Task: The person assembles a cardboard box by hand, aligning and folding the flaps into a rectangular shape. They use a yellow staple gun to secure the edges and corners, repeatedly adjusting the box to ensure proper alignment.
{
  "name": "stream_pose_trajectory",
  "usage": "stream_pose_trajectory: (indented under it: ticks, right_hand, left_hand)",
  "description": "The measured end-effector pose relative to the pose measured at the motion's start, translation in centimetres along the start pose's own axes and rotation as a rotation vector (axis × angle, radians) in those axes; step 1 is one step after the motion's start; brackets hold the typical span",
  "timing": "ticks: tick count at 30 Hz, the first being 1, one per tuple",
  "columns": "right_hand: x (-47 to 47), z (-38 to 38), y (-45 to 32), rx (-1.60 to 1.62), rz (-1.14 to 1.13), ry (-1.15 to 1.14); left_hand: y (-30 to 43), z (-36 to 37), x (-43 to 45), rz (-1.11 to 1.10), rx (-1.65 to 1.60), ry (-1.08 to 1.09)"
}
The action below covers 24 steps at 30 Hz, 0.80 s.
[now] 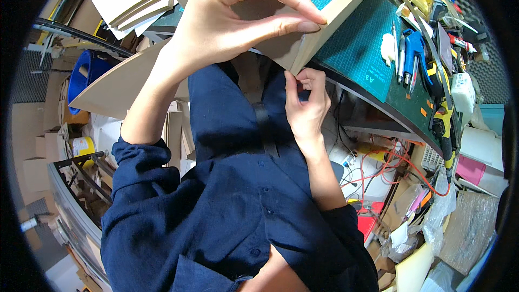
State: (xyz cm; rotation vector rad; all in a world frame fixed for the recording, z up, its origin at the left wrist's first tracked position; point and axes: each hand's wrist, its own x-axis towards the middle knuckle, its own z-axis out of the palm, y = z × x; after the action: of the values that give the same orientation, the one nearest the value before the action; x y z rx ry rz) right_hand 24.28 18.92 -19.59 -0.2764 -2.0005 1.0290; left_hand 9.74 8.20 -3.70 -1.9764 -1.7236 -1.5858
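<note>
A greyish-brown board panel (344,12), perhaps cardboard or fibreboard, is held up at the table's edge with its long narrow side facing me. My left hand (251,16) pinches the upper part of that edge between thumb and fingertips. Below it, my right hand (309,101) grips the panel's lower corner between thumb and index finger. A second broad face of board spreads behind my left hand and forearm, with a curved-looking edge (117,81) towards the left. How the boards join is hidden by my left hand.
A green cutting mat (357,56) covers the table. At its right lie a blue air blow gun (414,48), pens and a yellow-black tool (442,123). Stacked boards (138,4) stand at upper left, above a blue bin (87,77). An orange-red hose (405,158) loops below the table.
</note>
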Motion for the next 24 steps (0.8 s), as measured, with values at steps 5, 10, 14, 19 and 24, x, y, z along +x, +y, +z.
stream_pose_trajectory:
  ticks: [5, 10, 14, 19, 24]
  right_hand:
    - [-0.7, -0.1, 0.4, 0.377, 0.117, 0.060]
    - [-0.3, 0.0, 0.2, 0.306, 0.080, 0.087]
    - [-1.0, 1.1, -0.2, 0.353, 0.147, 0.171]
    - [-1.4, 1.9, -0.2, 0.424, 0.172, 0.215]
    - [-1.5, 2.6, -0.3, 0.442, 0.187, 0.266]
  left_hand:
    - [-2.0, 0.5, -0.2, 0.330, 0.198, 0.092]
    - [-1.7, 0.3, 0.2, 0.365, 0.329, 0.073]
    - [-0.5, 0.1, 0.3, 0.306, 0.341, 0.021]
    - [-0.8, 0.3, 0.4, 0.265, 0.258, 0.032]
    - [-1.4, 0.4, 0.2, 0.183, 0.145, 0.051]
